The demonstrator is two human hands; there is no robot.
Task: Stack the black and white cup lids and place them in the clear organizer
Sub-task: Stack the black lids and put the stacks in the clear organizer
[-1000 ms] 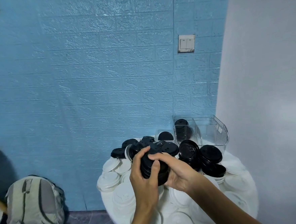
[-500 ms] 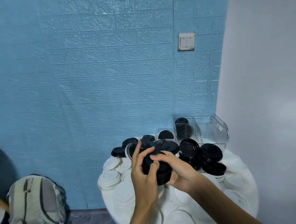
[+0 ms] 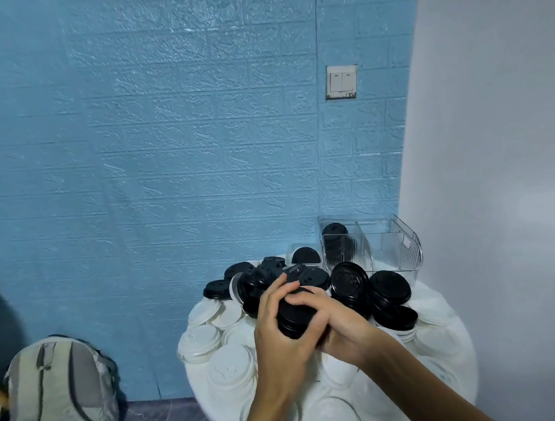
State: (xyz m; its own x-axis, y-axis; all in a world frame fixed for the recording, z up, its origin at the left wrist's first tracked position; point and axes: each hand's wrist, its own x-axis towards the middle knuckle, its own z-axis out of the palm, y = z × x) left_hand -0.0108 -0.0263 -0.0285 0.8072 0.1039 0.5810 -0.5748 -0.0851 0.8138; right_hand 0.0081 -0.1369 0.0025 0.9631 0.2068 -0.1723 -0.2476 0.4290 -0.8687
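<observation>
Both hands meet over the middle of the round worktop (image 3: 195,364), clamped on a short black stack (image 3: 295,314) of lids. Left hand (image 3: 280,338) wraps its near-left side, fingers (image 3: 275,291) curled over the top; right hand (image 3: 340,327) grips from the right, thumb across the top edge. Stack axis tilts, upper end leaning far-left. The organizer (image 3: 387,248) stands far-right of the hands, at the worktop's far edge; its left compartment already holds black lids on edge, the right looks empty. Right hand is the nearer one. Judgement: the stack must travel far and right, then turn on edge to slot in. Loose black lids (image 3: 388,286) lie between; white lids (image 3: 200,342) ring the near side.
</observation>
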